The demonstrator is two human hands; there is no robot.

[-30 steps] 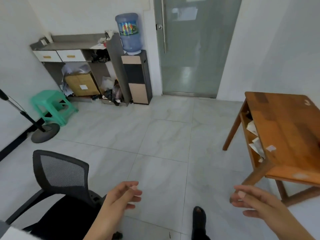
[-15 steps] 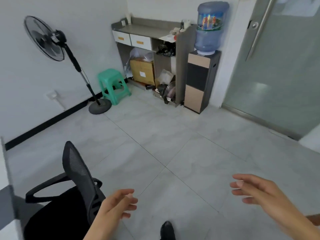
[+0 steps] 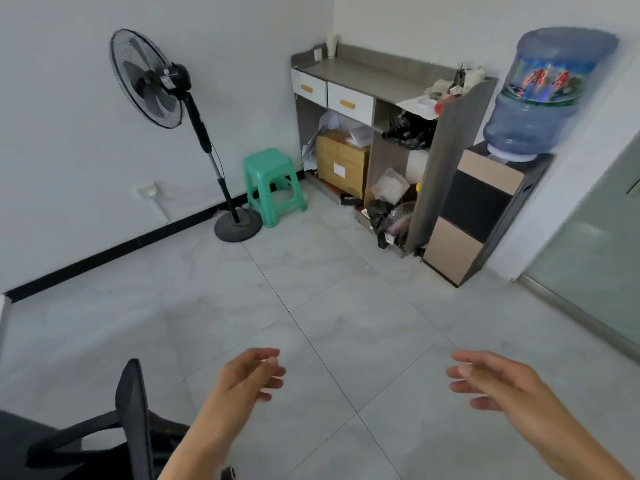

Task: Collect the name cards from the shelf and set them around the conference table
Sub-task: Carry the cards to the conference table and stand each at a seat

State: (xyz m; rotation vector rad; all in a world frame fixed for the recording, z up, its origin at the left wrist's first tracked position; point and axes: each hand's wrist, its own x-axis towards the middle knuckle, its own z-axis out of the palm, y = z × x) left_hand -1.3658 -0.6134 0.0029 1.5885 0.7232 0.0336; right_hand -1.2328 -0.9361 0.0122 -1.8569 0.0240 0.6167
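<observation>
Both grips are empty: left hand (image 3: 246, 377) and right hand (image 3: 491, 382) hang loosely open over the floor (image 3: 311, 289), well apart from the shelf (image 3: 381, 81) by the far wall. This looks like the approach step, nothing collected yet. Next comes reaching the shelf and finding the name cards; I cannot make them out among the papers (image 3: 420, 103) on its top.

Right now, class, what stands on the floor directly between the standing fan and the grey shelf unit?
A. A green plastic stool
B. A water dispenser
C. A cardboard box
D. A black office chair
A: the green plastic stool stands by the wall, with the standing fan on its left and the grey shelf unit on its right.
</observation>
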